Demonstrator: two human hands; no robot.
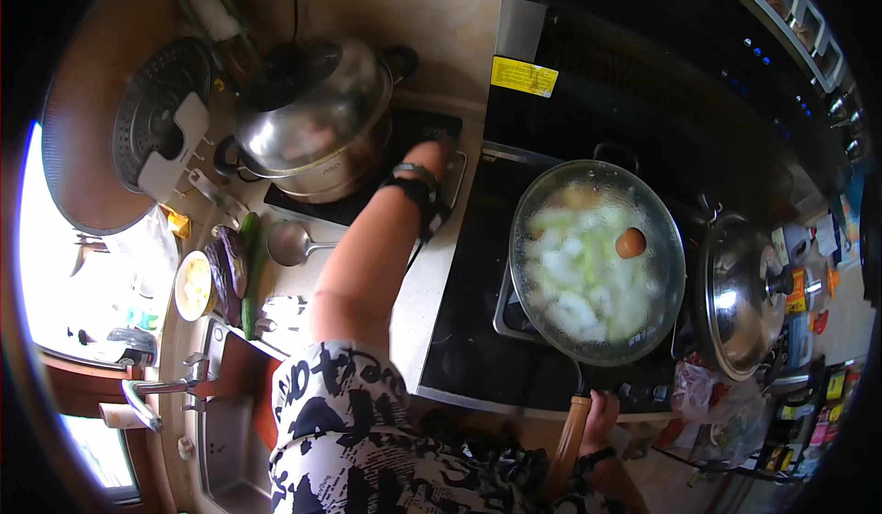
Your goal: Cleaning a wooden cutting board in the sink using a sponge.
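Note:
My left hand (pixel 434 159), dark and blurred, reaches to the right end of a black induction cooker (pixel 431 128). A lidded stainless-steel pot (pixel 331 162) sits on that cooker, left of the hand. My right hand (pixel 601 414) is at the front edge of the black gas hob (pixel 475 348), close beside the wooden handle (pixel 570 438) of a frying pan. Its fingers are partly hidden. Covering the pan is a steamed-up glass lid (pixel 579 314) with a round brown knob (pixel 630 243). Pale green and white food pieces show through the glass.
A steel ladle (pixel 288 244), a cucumber (pixel 253 273), eggplants (pixel 227 259) and a bowl of pale pieces (pixel 196 285) lie left. Below is a sink (pixel 234 466) with a faucet (pixel 172 386). Another glass-lidded pan (pixel 741 307) stands right; the range hood (pixel 620 66) projects above.

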